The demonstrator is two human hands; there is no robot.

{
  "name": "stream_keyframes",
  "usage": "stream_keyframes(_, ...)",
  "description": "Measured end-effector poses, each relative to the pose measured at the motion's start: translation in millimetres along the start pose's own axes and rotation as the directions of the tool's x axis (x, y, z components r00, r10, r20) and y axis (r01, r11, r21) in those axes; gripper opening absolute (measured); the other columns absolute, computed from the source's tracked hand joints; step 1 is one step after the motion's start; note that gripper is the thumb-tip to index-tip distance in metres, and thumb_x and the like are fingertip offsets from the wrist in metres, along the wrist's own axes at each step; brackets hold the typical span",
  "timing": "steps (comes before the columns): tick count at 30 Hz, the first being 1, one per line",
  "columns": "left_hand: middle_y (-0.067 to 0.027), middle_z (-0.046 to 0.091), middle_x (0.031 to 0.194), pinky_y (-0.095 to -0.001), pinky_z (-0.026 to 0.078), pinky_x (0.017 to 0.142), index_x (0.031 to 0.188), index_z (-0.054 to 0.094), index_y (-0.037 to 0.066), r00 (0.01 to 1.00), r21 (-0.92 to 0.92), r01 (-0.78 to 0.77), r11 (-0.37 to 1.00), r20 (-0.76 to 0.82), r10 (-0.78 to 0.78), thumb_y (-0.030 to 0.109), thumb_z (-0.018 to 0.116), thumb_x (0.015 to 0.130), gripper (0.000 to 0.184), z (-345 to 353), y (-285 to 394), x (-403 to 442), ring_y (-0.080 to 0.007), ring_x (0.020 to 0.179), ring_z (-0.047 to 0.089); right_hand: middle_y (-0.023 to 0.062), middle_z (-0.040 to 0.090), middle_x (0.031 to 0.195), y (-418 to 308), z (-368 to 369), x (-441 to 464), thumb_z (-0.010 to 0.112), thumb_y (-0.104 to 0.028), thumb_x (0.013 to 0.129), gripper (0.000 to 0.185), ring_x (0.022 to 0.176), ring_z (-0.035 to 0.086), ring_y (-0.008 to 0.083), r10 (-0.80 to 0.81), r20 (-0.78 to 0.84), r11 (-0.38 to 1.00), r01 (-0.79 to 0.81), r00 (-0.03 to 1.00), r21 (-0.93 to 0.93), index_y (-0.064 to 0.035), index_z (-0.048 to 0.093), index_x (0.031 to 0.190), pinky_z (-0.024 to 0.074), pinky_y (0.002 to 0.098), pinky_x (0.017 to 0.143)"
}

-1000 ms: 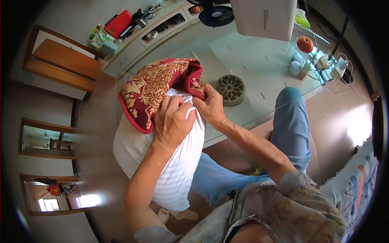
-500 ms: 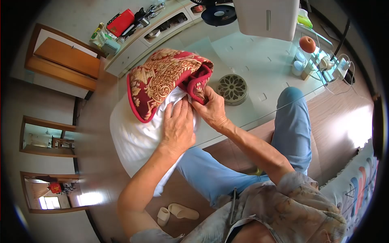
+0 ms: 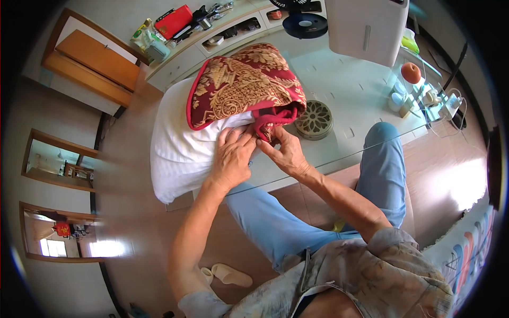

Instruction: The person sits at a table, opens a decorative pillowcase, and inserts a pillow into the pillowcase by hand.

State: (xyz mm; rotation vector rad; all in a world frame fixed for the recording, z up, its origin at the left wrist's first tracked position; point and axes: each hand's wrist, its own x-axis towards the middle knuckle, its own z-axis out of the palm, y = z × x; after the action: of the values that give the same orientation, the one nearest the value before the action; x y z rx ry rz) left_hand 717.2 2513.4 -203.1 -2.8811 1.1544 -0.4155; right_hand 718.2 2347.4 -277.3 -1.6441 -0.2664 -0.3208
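Note:
A white pillow (image 3: 180,159) lies on the glass table, its upper part under a red and gold patterned pillow cover (image 3: 249,79) with red piping. My left hand (image 3: 231,159) rests on the white fabric below the cover's edge, fingers stretched out and flat. With my right hand (image 3: 288,156) I pinch a bunched red fold at the cover's open right corner, thumb and fingers closed on it. Both hands are close together, fingertips almost meeting. Inside the cover, the shape of the pillow is hidden.
Right of the cover stands a round tin with a flower-cut lid (image 3: 314,120) on the glass table (image 3: 339,100). A white appliance (image 3: 366,32) and a fan (image 3: 305,24) are behind. Cables, cups and an orange-red round object (image 3: 411,72) sit at the right. Slippers (image 3: 231,275) lie below.
The pillow and cover now lie flatter, with the cover spread wider. The white end that hung down beside my leg now rests higher, at the table. My right hand still pinches the cover's edge.

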Motion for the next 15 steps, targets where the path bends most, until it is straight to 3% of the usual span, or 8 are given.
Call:
stream_keyframes(2,-0.0120,0.058,0.126,-0.0450,0.024,0.110,0.109,0.063,0.003,1.000,-0.042,0.021,0.999,0.024,-0.020,0.005,0.061,0.067,0.041,-1,-9,-1,-0.0277,0.122,0.046,0.0131,0.064,0.083,-3,0,-3,0.071,-0.023,0.081,0.027,0.073,0.064,0.0288,0.048,0.045,0.998,-0.051,0.998,0.049,-0.0011,0.061,0.093,0.0512,0.0383,0.068)
stream_keyframes(4,-0.0121,0.058,0.124,-0.0449,0.023,0.110,0.105,0.064,0.004,0.998,-0.087,0.040,0.995,0.059,-0.035,0.008,0.061,0.067,0.038,0,-10,-1,-0.0280,0.121,0.047,0.0142,0.065,0.087,4,-1,-11,0.071,-0.020,0.081,0.028,0.078,0.065,0.0285,-0.051,0.093,0.997,0.046,0.994,0.055,-0.0008,0.060,0.099,0.0515,0.0384,0.072)
stream_keyframes(6,-0.0151,0.057,0.122,-0.0441,0.023,0.107,0.105,0.063,0.005,0.989,-0.315,0.146,0.938,0.072,-0.130,0.013,0.059,0.063,0.043,2,-9,3,-0.0325,0.120,0.046,0.0155,0.064,0.089,7,-3,-17,0.069,-0.017,0.081,0.029,0.081,0.065,0.0296,-0.073,0.106,0.997,0.071,0.992,0.022,-0.0007,0.059,0.103,0.0514,0.0392,0.073)
stream_keyframes(7,-0.0137,0.060,0.116,-0.0431,0.024,0.105,0.101,0.066,0.005,0.984,-0.367,0.181,0.912,0.071,-0.166,0.023,0.064,0.067,0.038,1,-7,7,-0.0308,0.115,0.049,0.0168,0.063,0.091,5,-5,-17,0.068,-0.014,0.080,0.030,0.083,0.065,0.0306,-0.097,0.118,0.995,0.100,0.988,-0.012,-0.0006,0.058,0.106,0.0514,0.0399,0.075)
stream_keyframes(8,-0.0137,0.060,0.116,-0.0431,0.024,0.105,0.101,0.066,0.005,0.984,-0.365,0.177,0.914,0.069,-0.163,0.023,0.064,0.067,0.038,2,-4,8,-0.0308,0.115,0.049,0.0168,0.063,0.091,3,-7,-21,0.068,-0.014,0.080,0.030,0.083,0.065,0.0306,-0.100,0.115,0.995,0.102,0.988,-0.012,-0.0006,0.058,0.106,0.0514,0.0399,0.075)
stream_keyframes(10,-0.0094,0.065,0.107,-0.0417,0.025,0.103,0.090,0.071,0.009,0.913,-0.563,0.393,0.727,0.143,-0.383,0.039,0.070,0.069,0.037,-3,10,18,-0.0257,0.111,0.051,0.0181,0.063,0.091,-4,-9,-29,0.065,-0.008,0.078,0.035,0.086,0.064,0.0345,-0.140,0.103,0.986,0.148,0.985,-0.071,-0.0006,0.055,0.111,0.0512,0.0423,0.076)
stream_keyframes(11,-0.0086,0.067,0.098,-0.0413,0.027,0.101,0.084,0.073,0.009,0.905,-0.599,0.327,0.731,-0.023,-0.424,0.050,0.072,0.071,0.043,6,17,19,-0.0238,0.104,0.056,0.0196,0.062,0.090,4,-8,-33,0.062,-0.005,0.077,0.037,0.086,0.063,0.0379,-0.170,0.124,0.971,0.188,0.978,-0.150,-0.0006,0.055,0.112,0.0509,0.0445,0.077)
stream_keyframes(15,-0.0121,0.069,0.088,-0.0409,0.032,0.098,0.085,0.072,0.007,0.786,-0.416,0.461,0.784,-0.218,-0.578,0.047,0.073,0.072,0.041,21,45,24,-0.0291,0.091,0.062,0.0212,0.063,0.087,-9,-14,-49,0.062,-0.007,0.076,0.042,0.084,0.063,0.0395,-0.199,0.189,0.970,0.221,0.962,-0.103,-0.0014,0.055,0.118,0.0517,0.0454,0.076)
